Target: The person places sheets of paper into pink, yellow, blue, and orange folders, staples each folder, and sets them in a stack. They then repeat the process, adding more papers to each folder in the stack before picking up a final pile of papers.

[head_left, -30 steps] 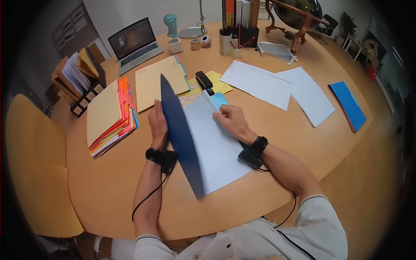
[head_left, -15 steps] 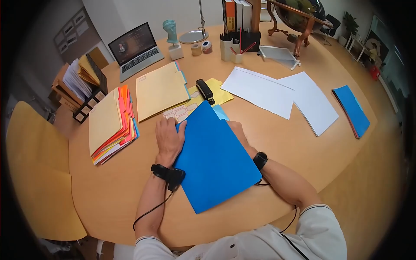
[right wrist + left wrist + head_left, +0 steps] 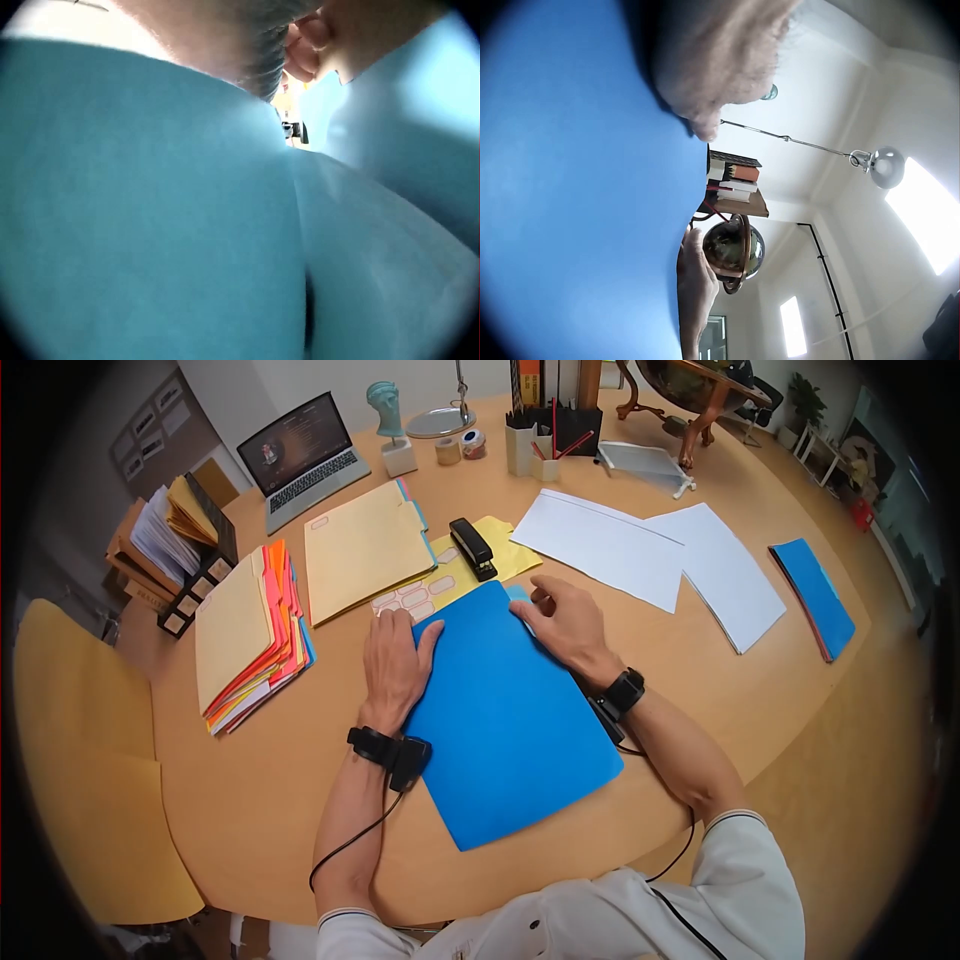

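Observation:
In front of the person, a blue file folder lies with its cover closed over, hiding the white sheets inside. At its upper left edge rests the left hand, fingers extended and thumb along the cover. Across from it, the right hand is at the upper right edge, its thumb by the folder and its fingers loosely bent. Blue folder panels fill much of the right wrist view below that hand. In the left wrist view the blue cover spreads beneath the left hand.
Beyond the folder sit a black stapler and a yellow folder. Manila folders and a colourful folder stack lie left. White papers and more blue folders lie right. A laptop stands behind.
The raised dark blue cover has come down to the right over the white sheets. The right hand has come out from behind it to the upper right edge; the left hand lowered onto the left edge.

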Tool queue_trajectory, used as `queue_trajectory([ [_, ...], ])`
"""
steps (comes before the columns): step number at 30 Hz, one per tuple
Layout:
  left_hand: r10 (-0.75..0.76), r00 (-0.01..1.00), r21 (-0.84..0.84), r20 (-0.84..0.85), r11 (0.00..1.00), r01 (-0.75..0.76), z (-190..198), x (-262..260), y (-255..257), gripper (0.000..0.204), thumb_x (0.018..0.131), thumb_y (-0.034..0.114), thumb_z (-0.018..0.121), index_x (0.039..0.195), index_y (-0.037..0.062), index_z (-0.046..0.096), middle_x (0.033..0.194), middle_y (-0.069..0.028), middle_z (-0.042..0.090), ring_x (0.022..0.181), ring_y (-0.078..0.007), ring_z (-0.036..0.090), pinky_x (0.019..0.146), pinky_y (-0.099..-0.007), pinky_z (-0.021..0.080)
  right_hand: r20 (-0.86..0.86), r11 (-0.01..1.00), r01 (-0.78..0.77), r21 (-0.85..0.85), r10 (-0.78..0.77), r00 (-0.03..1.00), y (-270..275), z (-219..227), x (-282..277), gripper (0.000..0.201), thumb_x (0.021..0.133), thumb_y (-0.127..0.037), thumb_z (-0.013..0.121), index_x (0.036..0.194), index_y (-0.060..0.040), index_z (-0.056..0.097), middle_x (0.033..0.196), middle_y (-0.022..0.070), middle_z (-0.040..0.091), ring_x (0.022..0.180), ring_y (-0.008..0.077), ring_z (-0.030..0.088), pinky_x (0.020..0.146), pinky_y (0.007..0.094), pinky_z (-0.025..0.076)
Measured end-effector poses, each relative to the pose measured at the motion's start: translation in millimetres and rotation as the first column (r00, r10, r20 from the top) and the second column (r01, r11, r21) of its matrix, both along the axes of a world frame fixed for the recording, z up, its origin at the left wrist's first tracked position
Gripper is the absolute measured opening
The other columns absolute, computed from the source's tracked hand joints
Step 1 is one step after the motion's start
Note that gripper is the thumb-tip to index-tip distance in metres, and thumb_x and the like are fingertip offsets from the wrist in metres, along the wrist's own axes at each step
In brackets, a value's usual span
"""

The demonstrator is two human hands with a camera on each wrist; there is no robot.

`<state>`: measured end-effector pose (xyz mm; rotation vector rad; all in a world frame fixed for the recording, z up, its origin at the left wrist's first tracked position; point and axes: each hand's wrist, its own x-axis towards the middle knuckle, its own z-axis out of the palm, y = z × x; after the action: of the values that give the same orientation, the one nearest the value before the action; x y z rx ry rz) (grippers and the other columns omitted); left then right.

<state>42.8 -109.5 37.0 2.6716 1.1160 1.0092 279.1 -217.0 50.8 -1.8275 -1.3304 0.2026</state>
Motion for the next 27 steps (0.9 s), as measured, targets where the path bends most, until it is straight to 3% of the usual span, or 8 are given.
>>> queue_trajectory([
  [6, 0.101, 0.991, -0.035, -0.084, 0.994, -0.104, 2.7, 2.5, -3.7, 0.039, 0.097, 0.034, 0.067, 0.086, -0.0015, 0.055, 0.082, -0.0216, 0.057, 0.081, -0.0407, 0.056, 0.073, -0.0503, 0.045, 0.160, 0.951, -0.032, -0.308, 0.085, 0.983, -2.3, 24.4, -12.2, 0.051, 0.080, -0.048, 0.078, 0.095, 0.0008, 0.069, 0.095, 0.0225, 0.072, 0.087, 0.0402, 0.068, 0.076, 0.0479, 0.053],
  [10, 0.080, 0.997, -0.039, -0.018, 0.996, -0.081, -4.5, 0.0, 0.5, 0.041, 0.097, 0.034, 0.067, 0.080, -0.0013, 0.055, 0.078, -0.0211, 0.057, 0.079, -0.0397, 0.056, 0.070, -0.0501, 0.044, 0.160, 0.990, -0.051, -0.133, 0.072, 0.984, 3.2, 0.9, -5.6, 0.047, 0.077, -0.039, 0.083, 0.093, 0.0029, 0.069, 0.086, 0.0206, 0.071, 0.078, 0.0352, 0.069, 0.071, 0.0442, 0.053],
  [12, 0.060, 0.997, -0.051, 0.049, 0.997, -0.057, -2.7, -0.9, 3.0, 0.045, 0.097, 0.034, 0.067, 0.073, -0.0015, 0.054, 0.076, -0.0216, 0.056, 0.073, -0.0393, 0.054, 0.066, -0.0483, 0.044, -0.382, 0.957, -0.248, -0.151, 0.175, 0.908, 8.5, -0.8, 7.6, 0.037, 0.075, -0.025, 0.086, 0.091, 0.0046, 0.070, 0.077, 0.0164, 0.069, 0.071, 0.0252, 0.067, 0.065, 0.0375, 0.052],
  [16, 0.171, 0.985, -0.288, 0.004, 0.944, -0.163, 9.4, -8.1, 12.8, 0.044, 0.097, 0.032, 0.069, 0.071, 0.0000, 0.054, 0.076, -0.0150, 0.061, 0.067, -0.0279, 0.057, 0.062, -0.0420, 0.044, -0.515, 0.983, -0.179, -0.039, 0.134, 0.846, 19.9, -11.5, 22.9, 0.023, 0.079, -0.014, 0.083, 0.084, 0.0031, 0.068, 0.075, 0.0103, 0.067, 0.069, 0.0153, 0.063, 0.061, 0.0318, 0.050],
  [18, 0.096, 0.980, -0.525, 0.177, 0.851, 0.012, 5.4, -16.2, 25.3, 0.030, 0.094, 0.024, 0.075, 0.081, 0.0020, 0.058, 0.082, -0.0073, 0.065, 0.071, -0.0148, 0.060, 0.062, -0.0323, 0.047, -0.525, 0.987, -0.160, 0.001, 0.137, 0.840, 25.0, -13.9, 27.6, 0.022, 0.080, -0.013, 0.082, 0.083, 0.0027, 0.067, 0.075, 0.0093, 0.066, 0.068, 0.0147, 0.062, 0.062, 0.0315, 0.050],
  [19, 0.098, 0.979, -0.529, 0.177, 0.849, 0.010, 1.7, -19.3, 28.9, 0.030, 0.094, 0.024, 0.075, 0.081, 0.0020, 0.058, 0.082, -0.0073, 0.065, 0.071, -0.0148, 0.060, 0.062, -0.0323, 0.047, -0.533, 0.989, -0.141, 0.045, 0.143, 0.834, 27.2, -14.8, 29.3, 0.021, 0.080, -0.012, 0.081, 0.082, 0.0024, 0.066, 0.074, 0.0082, 0.066, 0.068, 0.0140, 0.061, 0.062, 0.0313, 0.050],
  [22, 0.110, 0.727, -0.565, 0.677, 0.710, 0.419, -3.1, -19.5, 32.0, 0.032, 0.085, 0.005, 0.081, 0.106, 0.0022, 0.057, 0.092, -0.0051, 0.066, 0.080, -0.0092, 0.062, 0.072, -0.0220, 0.051, -0.430, 0.996, -0.093, -0.002, 0.083, 0.899, 33.8, -16.8, 29.3, 0.025, 0.080, -0.015, 0.081, 0.081, 0.0030, 0.064, 0.072, 0.0103, 0.063, 0.066, 0.0186, 0.060, 0.063, 0.0328, 0.050],
  [27, 0.196, 0.692, -0.618, 0.695, 0.654, 0.436, -1.9, -26.1, 35.3, 0.028, 0.086, 0.002, 0.079, 0.107, 0.0018, 0.060, 0.093, -0.0033, 0.065, 0.077, -0.0059, 0.060, 0.068, -0.0189, 0.050, -0.213, 0.991, -0.010, -0.137, -0.020, 0.977, 42.5, -10.3, 31.3, 0.035, 0.079, -0.022, 0.082, 0.092, 0.0052, 0.064, 0.082, 0.0187, 0.067, 0.076, 0.0300, 0.065, 0.073, 0.0390, 0.053],
])
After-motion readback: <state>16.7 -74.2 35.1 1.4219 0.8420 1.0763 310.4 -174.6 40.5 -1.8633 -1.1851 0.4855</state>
